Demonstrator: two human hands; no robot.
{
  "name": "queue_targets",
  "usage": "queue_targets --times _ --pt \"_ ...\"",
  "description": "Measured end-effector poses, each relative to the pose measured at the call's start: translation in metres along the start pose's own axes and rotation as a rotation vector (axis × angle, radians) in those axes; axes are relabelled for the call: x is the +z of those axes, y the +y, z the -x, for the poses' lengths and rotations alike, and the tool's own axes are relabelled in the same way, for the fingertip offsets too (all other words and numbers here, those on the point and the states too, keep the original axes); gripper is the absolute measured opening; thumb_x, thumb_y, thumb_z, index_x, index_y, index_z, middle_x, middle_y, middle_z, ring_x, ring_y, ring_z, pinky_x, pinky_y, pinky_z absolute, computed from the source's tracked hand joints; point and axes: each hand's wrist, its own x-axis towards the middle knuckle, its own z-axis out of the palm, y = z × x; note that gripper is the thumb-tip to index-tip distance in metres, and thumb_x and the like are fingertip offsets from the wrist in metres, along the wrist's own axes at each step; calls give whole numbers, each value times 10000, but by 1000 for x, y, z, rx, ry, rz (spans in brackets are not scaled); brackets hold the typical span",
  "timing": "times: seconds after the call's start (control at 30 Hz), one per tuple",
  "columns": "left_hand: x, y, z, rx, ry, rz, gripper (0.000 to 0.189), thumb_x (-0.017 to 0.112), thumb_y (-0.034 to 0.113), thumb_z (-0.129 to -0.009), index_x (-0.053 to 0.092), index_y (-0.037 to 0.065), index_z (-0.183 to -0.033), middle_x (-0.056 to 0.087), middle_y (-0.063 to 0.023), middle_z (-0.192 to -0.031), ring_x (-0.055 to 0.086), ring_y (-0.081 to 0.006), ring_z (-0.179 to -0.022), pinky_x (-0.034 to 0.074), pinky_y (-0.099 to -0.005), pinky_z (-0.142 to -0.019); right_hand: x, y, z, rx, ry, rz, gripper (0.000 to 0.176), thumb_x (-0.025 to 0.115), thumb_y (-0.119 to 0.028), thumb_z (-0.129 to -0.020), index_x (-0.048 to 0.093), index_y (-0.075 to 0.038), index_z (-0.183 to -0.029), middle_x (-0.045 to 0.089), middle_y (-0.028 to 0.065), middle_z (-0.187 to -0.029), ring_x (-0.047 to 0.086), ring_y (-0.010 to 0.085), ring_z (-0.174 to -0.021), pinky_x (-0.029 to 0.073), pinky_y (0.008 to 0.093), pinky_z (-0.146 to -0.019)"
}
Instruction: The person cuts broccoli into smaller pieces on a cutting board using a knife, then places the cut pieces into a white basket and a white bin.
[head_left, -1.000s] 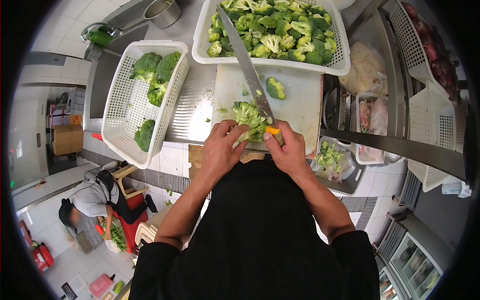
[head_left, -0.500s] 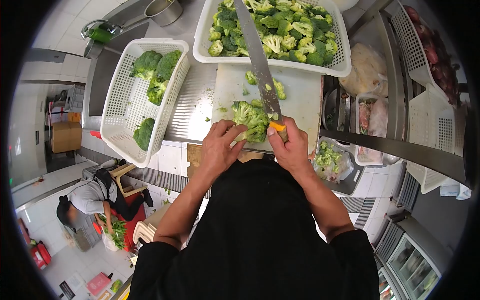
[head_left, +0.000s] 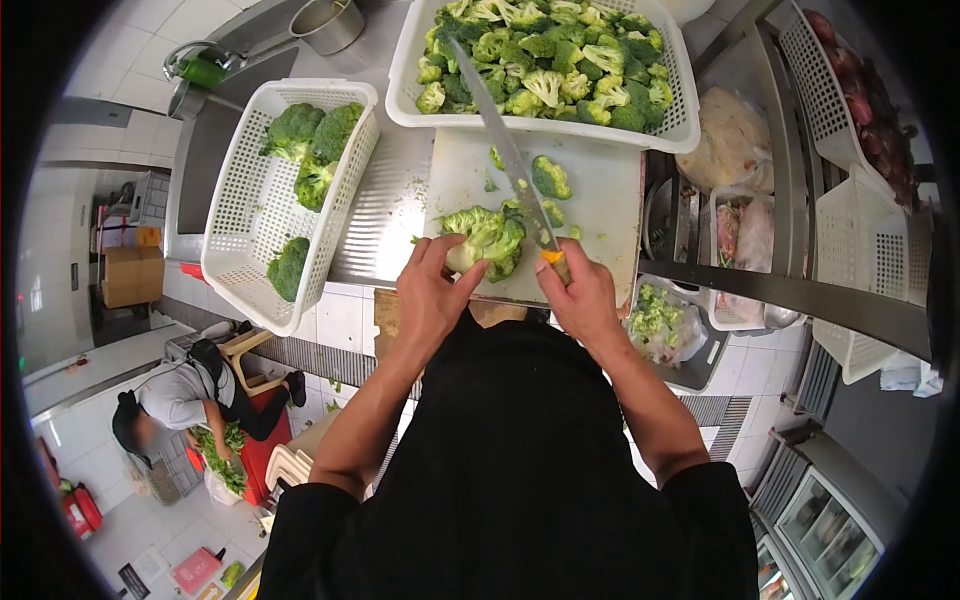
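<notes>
My left hand (head_left: 436, 288) is closed around the stem side of a broccoli head (head_left: 487, 240) near the front edge of the white cutting board (head_left: 610, 210). In my right hand (head_left: 580, 292) is a large knife (head_left: 510, 150) with a yellow-collared handle. Its long blade points away from me, just right of the head, and the tip overlaps the far basket in view. Small bits cling to the blade. A cut floret (head_left: 551, 177) lies right of the blade, with smaller pieces around it.
Beyond the board stands a white basket (head_left: 400, 95) full of cut florets. A second basket (head_left: 225, 240), at left, holds several broccoli heads. A metal shelf (head_left: 800, 300) borders the right side. At lower left a person (head_left: 180, 400) handles leafy greens (head_left: 222, 455).
The broccoli head has turned so its stem shows toward my left hand. The knife blade has tilted and its tip shifted left. A larger floret now lies right of the blade.
</notes>
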Motion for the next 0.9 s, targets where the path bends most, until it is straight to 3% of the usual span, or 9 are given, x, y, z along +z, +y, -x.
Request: queue_targets --times 0.17,0.27,0.33,0.37,0.43,0.57,0.67,0.73,0.9 --pt "4 -2 -5 -62 36 36 426 879 186 -805 694 -10 -1135 666 -102 -844 629 -161 -681 536 -310 -629 14 -3 11 -32 9 -22 273 688 -235 -954 626 -39 -1133 695 204 -784 696 408 -721 536 464 -630" --pt "4 2 -7 -85 48 -53 434 876 225 -810 688 -16 -1118 636 -82 -721 609 -161 -631 518 -306 -600 22 -8 17 -66 116 -112 266 693 -223 -950 629 -40 -1132 698 202 -785 695 411 -713 541 461 -623" --pt "6 -1 -9 -263 -13 81 495 869 351 -800 689 7 -1107 644 -136 -765 624 -284 -649 503 -406 -617 35 -2 15 -99 141 -131 276 685 -241 -957 626 -37 -1132 696 208 -767 699 412 -714 546 471 -622" --pt "6 -3 -10 -260 -13 81 495 869 351 -800 689 7 -1107 644 -136 -765 624 -284 -649 503 -406 -617 39 2 11 -99 144 -131 276 685 -241 -957 626 -37 -1132 696 208 -767 699 412 -714 546 471 -622" --pt "5 -6 -13 -148 35 -74 397 848 259 -847 666 -17 -1067 618 -63 -648 555 -147 -556 455 -321 -541 42 8 -2 18 -165 94 300 664 -281 -972 621 -44 -1150 686 215 -738 692 425 -713 542 488 -621" --pt "-11 -15 -16 -247 19 -44 367 824 254 -875 653 -12 -1062 618 -46 -650 542 -117 -568 435 -309 -532 34 7 -15 83 -55 -9 315 640 -316 -986 614 -53 -1156 675 214 -712 679 441 -704 525 505 -622" --pt "-12 -22 -16 -290 -15 130 341 801 239 -900 643 -6 -1077 619 -31 -663 537 -96 -585 435 -296 -542 23 18 -24 88 -37 127 324 640 -323 -986 609 -55 -1165 680 208 -728 673 448 -721 502 514 -633" --pt "-11 -18 -13 -277 -2 205 382 806 273 -879 652 -2 -1093 638 -94 -672 578 -163 -586 466 -347 -559 17 14 -21 71 -43 106 320 640 -317 -985 611 -58 -1169 683 211 -739 675 449 -729 505 512 -638" --pt "-4 -25 -12 -221 -13 168 405 809 270 -873 671 3 -1144 665 -119 -770 609 -188 -615 505 -360 -595 9 -1 -10 76 -122 70 297 648 -294 -979 621 -61 -1161 686 215 -763 684 441 -742 517 501 -653"
